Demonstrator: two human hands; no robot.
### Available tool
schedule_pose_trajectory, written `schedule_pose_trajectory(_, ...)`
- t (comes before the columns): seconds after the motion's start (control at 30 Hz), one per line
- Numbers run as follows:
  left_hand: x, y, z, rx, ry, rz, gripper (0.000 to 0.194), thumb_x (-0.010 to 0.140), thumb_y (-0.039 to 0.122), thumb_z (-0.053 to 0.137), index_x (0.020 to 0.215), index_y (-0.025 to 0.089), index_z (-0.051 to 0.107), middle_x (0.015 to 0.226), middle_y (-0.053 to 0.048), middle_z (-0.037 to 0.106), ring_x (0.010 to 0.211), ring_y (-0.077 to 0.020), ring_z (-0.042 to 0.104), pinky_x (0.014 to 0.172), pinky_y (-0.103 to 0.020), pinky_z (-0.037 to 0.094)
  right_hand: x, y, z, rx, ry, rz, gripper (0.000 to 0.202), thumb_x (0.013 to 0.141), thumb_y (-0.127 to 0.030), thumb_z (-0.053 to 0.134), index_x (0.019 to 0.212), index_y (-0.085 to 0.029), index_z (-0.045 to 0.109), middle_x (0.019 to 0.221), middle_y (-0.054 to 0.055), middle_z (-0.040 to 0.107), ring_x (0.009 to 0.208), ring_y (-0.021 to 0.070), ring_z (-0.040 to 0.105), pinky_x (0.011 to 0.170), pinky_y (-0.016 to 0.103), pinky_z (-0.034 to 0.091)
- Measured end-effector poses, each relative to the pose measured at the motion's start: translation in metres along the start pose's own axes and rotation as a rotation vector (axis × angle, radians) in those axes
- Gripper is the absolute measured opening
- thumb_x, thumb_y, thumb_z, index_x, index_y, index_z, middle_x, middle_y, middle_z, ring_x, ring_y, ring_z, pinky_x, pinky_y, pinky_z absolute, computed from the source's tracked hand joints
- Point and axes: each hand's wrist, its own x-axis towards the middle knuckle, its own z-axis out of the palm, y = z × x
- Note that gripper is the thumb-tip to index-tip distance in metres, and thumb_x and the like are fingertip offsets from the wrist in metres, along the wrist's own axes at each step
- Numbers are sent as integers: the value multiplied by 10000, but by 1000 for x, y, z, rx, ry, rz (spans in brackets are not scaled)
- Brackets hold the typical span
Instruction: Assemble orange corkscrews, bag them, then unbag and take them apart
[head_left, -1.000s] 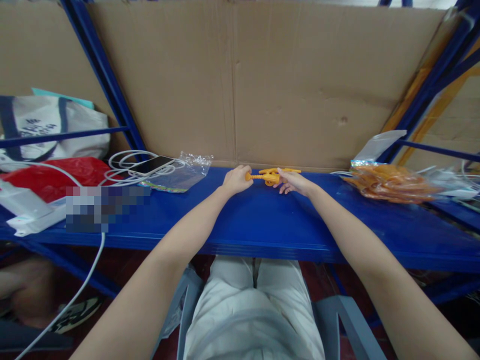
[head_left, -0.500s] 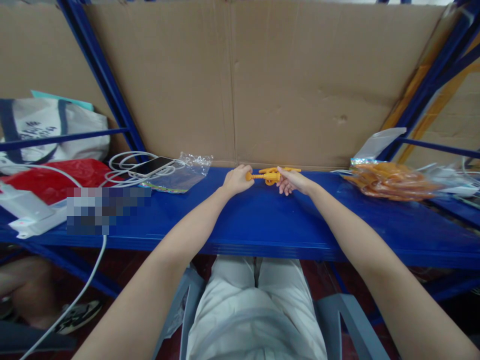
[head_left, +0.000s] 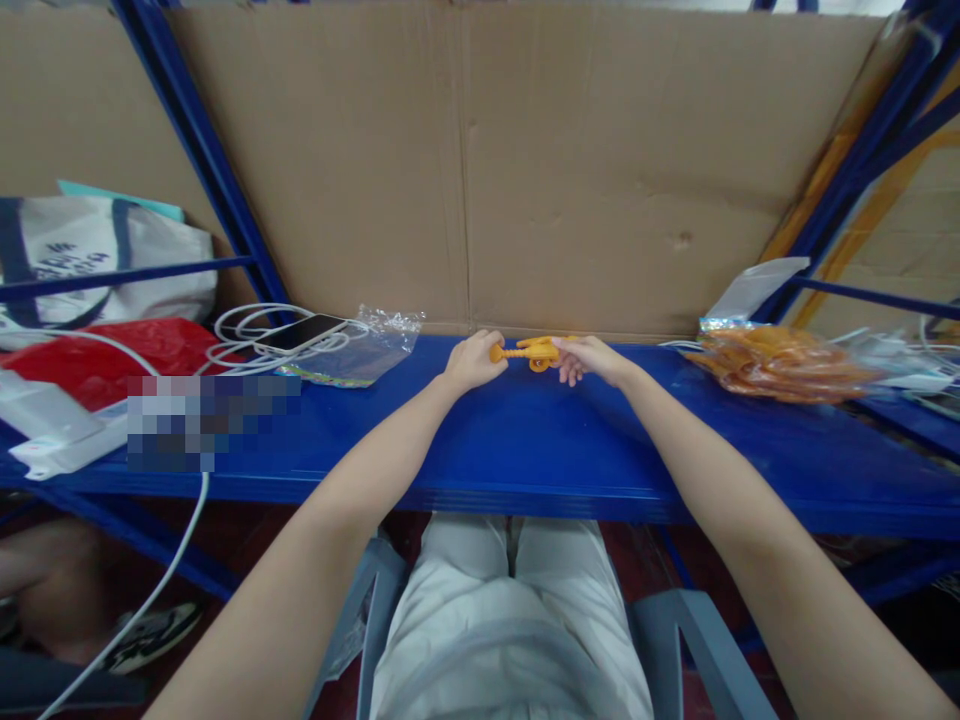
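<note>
An orange plastic piece with a threaded shaft (head_left: 516,353) lies level between my two hands, just above the blue tabletop near the back. My left hand (head_left: 474,361) is closed round its knobbed left end. My right hand (head_left: 589,358) pinches the wider right part, thumb along the top and lower fingers loosely curled. A ring-like bit (head_left: 539,365) hangs below that wider part. Behind the right fingers an orange strip is partly hidden, and whether it joins the piece I cannot tell.
A clear plastic bag (head_left: 382,345), a phone (head_left: 301,334) and coiled white cable lie to the left, beside a red bag (head_left: 142,350) and a white power strip (head_left: 67,440). A clear bag of orange parts (head_left: 787,362) sits at the right. Cardboard (head_left: 585,170) walls the back.
The wider right part of the orange piece has turned, and its ring-like bit shows differently. My right fingers have shifted slightly. My left hand keeps its hold.
</note>
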Motion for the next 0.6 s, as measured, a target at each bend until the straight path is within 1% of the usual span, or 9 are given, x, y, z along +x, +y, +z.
schedule_pose_trajectory(0.1, 1, 1, 1, -28, 15, 9, 293, 822, 260, 596, 1106, 217, 654, 1124, -70, 687, 1018, -234, 650, 853, -317, 506, 0, -2, -1, -2, 24, 62, 637, 942, -679, 432, 663, -136, 614, 512, 91, 642, 377, 107, 559, 339, 190, 345)
schedule_pose_trajectory(0.17, 1, 1, 1, -34, 13, 5, 293, 821, 265, 597, 1104, 215, 656, 1127, -72, 687, 1021, -237, 649, 855, -320, 506, -1, -2, -2, 6, -2, 66, 575, 939, -657, 474, 791, -130, 651, 595, 88, 691, 396, 104, 576, 338, 183, 356)
schedule_pose_trajectory(0.23, 1, 1, 1, -35, 7, 2, 294, 818, 268, 600, 1103, 215, 657, 1128, -72, 686, 1022, -238, 650, 855, -320, 506, -3, -1, -4, 32, -33, 23, 393, 895, -531, 655, 1003, -153, 653, 765, 73, 754, 462, 104, 622, 378, 179, 417)
schedule_pose_trajectory(0.27, 1, 1, 1, -35, 4, 3, 295, 817, 268, 602, 1102, 216, 658, 1130, -71, 685, 1023, -238, 650, 856, -319, 506, -3, 0, -4, 46, -37, -10, 377, 848, -434, 747, 1095, -175, 628, 847, 61, 768, 497, 103, 639, 407, 179, 447)
schedule_pose_trajectory(0.33, 1, 0, 1, -33, 4, 5, 297, 815, 269, 603, 1101, 215, 659, 1127, -73, 686, 1023, -239, 651, 855, -320, 507, -3, 2, -4, 57, -18, -68, 486, 762, -276, 840, 1170, -195, 587, 921, 48, 774, 527, 97, 648, 445, 179, 474)
schedule_pose_trajectory(0.37, 1, 0, 1, -31, 8, 4, 298, 815, 270, 602, 1102, 214, 659, 1125, -74, 687, 1022, -240, 651, 854, -322, 507, -3, 2, -4, 55, -8, -86, 485, 751, -250, 845, 1158, -189, 588, 918, 51, 775, 526, 94, 643, 449, 177, 471)
schedule_pose_trajectory(0.43, 1, -1, 1, -29, 20, 8, 301, 816, 270, 601, 1105, 211, 660, 1119, -78, 688, 1017, -242, 651, 849, -325, 509, -1, 3, -3, 47, -24, -87, 360, 796, -298, 807, 1074, -164, 622, 868, 70, 776, 512, 95, 633, 437, 175, 453)
schedule_pose_trajectory(0.5, 1, -1, 1, -28, 27, 20, 303, 813, 267, 602, 1104, 208, 661, 1115, -80, 688, 1013, -241, 652, 845, -326, 510, 1, 4, -2, 47, -73, -61, 290, 874, -417, 715, 968, -148, 659, 794, 89, 768, 495, 106, 628, 415, 181, 434)
schedule_pose_trajectory(0.6, 1, -2, 2, -27, 23, 34, 297, 804, 264, 610, 1091, 210, 665, 1099, -76, 690, 1007, -239, 653, 844, -324, 511, 3, 6, 0, 36, -103, -1, 480, 932, -594, 549, 803, -148, 671, 626, 93, 714, 426, 117, 590, 355, 194, 385)
